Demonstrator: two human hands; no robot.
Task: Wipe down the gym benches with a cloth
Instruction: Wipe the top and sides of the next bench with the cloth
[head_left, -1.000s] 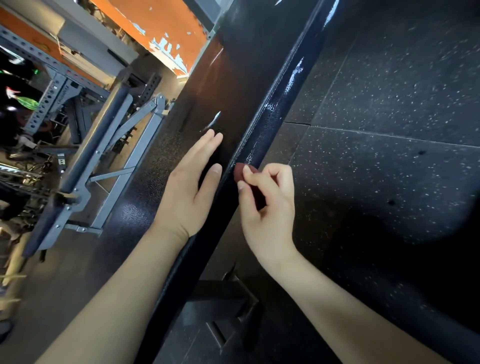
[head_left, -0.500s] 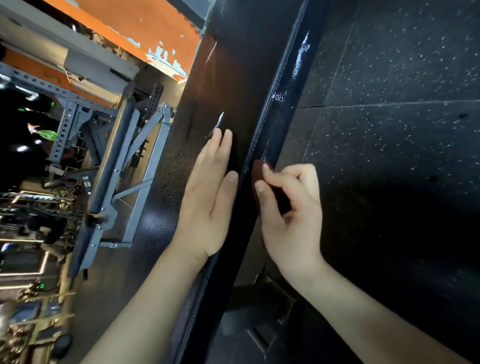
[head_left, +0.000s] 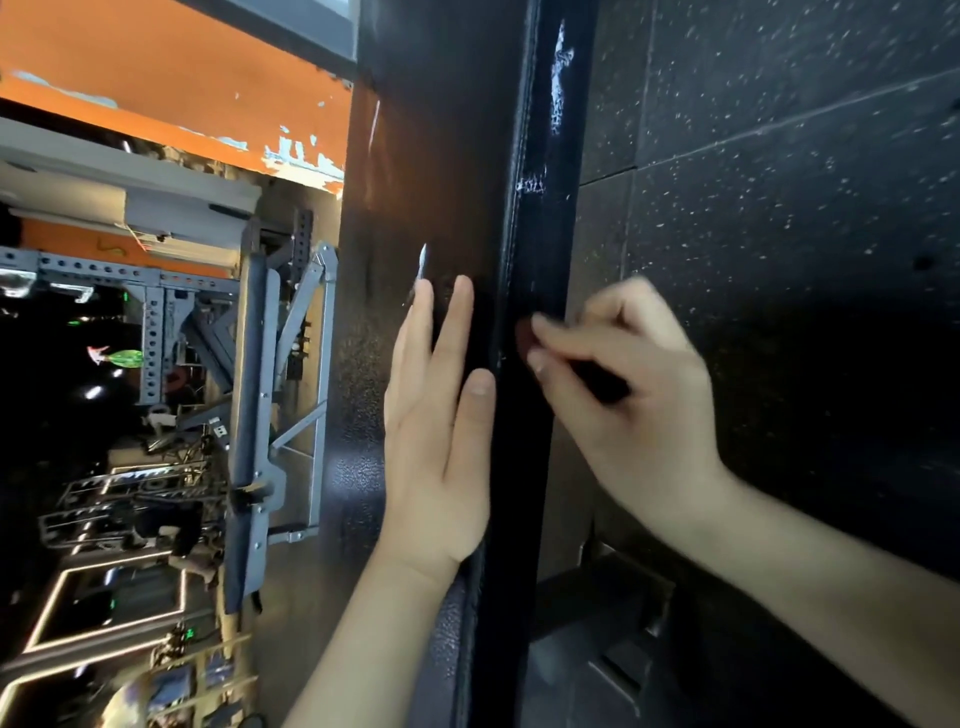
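Head view | left hand (head_left: 436, 441) still flat, fingers straight, on top of long black textured padded desk (head_left: 415, 156) | right hand (head_left: 634, 405), now motion-blurred, curled fingers pinching small dark-red cloth (head_left: 523, 338) against desk's side | desk edge more upright in frame than before

I see floor (head_left: 779, 218) black speckled rubber tiles, seams showing | wall (head_left: 171, 67) orange, paint chipped, top left | rack (head_left: 151, 343) grey, rows of holes, left | grey frame (head_left: 249, 426) just beside rack | light strips (head_left: 78, 631) glowing lower left | far left dark
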